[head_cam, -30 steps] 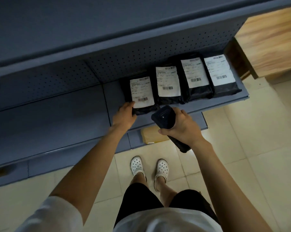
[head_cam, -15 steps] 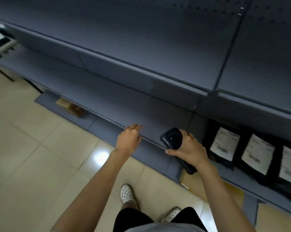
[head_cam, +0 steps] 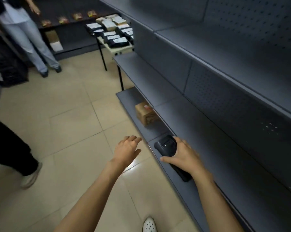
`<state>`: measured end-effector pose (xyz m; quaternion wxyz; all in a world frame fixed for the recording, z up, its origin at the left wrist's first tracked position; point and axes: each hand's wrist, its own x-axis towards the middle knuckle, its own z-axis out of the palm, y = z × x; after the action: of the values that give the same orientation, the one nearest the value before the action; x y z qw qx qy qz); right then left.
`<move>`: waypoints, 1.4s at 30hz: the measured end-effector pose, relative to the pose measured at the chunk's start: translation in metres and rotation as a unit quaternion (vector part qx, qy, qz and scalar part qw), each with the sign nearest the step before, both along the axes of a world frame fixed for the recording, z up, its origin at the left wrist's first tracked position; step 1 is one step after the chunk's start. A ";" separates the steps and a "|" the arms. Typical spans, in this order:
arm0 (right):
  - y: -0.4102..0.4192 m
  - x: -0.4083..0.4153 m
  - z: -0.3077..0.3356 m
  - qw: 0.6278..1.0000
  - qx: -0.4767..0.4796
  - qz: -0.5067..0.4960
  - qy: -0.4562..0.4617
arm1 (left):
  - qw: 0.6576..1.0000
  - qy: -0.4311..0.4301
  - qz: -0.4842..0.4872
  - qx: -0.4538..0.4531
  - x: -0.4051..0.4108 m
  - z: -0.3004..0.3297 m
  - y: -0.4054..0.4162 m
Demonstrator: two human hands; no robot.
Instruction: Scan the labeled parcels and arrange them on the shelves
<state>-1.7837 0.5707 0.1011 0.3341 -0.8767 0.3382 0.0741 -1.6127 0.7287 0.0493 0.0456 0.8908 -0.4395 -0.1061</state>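
Black handheld scanner [head_cam: 166,147] sits clasped in the right hand [head_cam: 183,158]; left hand [head_cam: 127,150] hangs released. Black labelled parcels [head_cam: 115,37] wait on the far counter [head_cam: 119,48]; passers-by could cause a collision.

At lower centre, the right hand [head_cam: 183,156] grips a black scanner [head_cam: 168,148] beside the grey shelves [head_cam: 208,123], while the left hand [head_cam: 127,150] hangs empty, fingers relaxed, over the tiled floor [head_cam: 66,123]. Labeled parcels [head_cam: 113,31] lie stacked on a table [head_cam: 115,49] at upper centre, and a brown box [head_cam: 145,114] sits on the lowest shelf.

Grey shelves [head_cam: 199,124]; brown box [head_cam: 145,114] on lowest; labeled parcels [head_cam: 115,33] on far table [head_cam: 115,49]
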 end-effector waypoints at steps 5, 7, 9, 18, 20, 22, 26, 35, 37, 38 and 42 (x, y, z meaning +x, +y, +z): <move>0.024 0.119 0.004 0.998 -0.007 0.068 0.010 | 0.998 -0.009 0.058 0.009 0.102 0.000 0.049; 0.028 0.166 0.001 0.996 -0.008 0.087 0.011 | 0.996 -0.004 0.084 0.011 0.142 -0.003 0.063; 0.033 0.215 -0.003 0.994 -0.005 0.109 0.015 | 0.994 0.003 0.108 0.015 0.183 -0.007 0.075; 0.039 0.492 -0.020 0.982 0.014 0.186 -0.004 | 0.982 -0.003 0.185 0.045 0.419 -0.015 0.101; 0.038 0.555 -0.013 0.980 0.008 0.198 -0.007 | 0.979 -0.009 0.197 0.041 0.480 -0.004 0.103; 0.037 0.610 -0.006 0.978 0.001 0.206 -0.015 | 0.975 -0.023 0.217 0.028 0.539 0.006 0.106; 0.025 0.704 0.003 0.978 -0.007 0.206 -0.020 | 0.970 -0.022 0.244 0.013 0.643 0.015 0.110; -0.006 0.920 -0.015 0.986 -0.006 0.165 -0.016 | 0.982 -0.020 0.189 -0.023 0.888 0.000 0.055; -0.016 0.980 -0.010 0.990 -0.001 0.143 -0.018 | 0.984 -0.022 0.174 -0.027 0.954 0.004 0.043; -0.023 1.011 -0.005 0.991 0.000 0.130 -0.023 | 0.985 -0.023 0.167 -0.028 0.989 0.006 0.037; -0.051 1.113 0.007 0.996 -0.002 0.078 -0.038 | 0.991 -0.028 0.127 -0.034 1.121 0.016 0.003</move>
<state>-0.6703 0.5194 0.1082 0.3381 -0.9031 0.2565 0.0660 -0.4914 0.7320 0.0652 0.0766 0.9398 -0.3277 -0.0593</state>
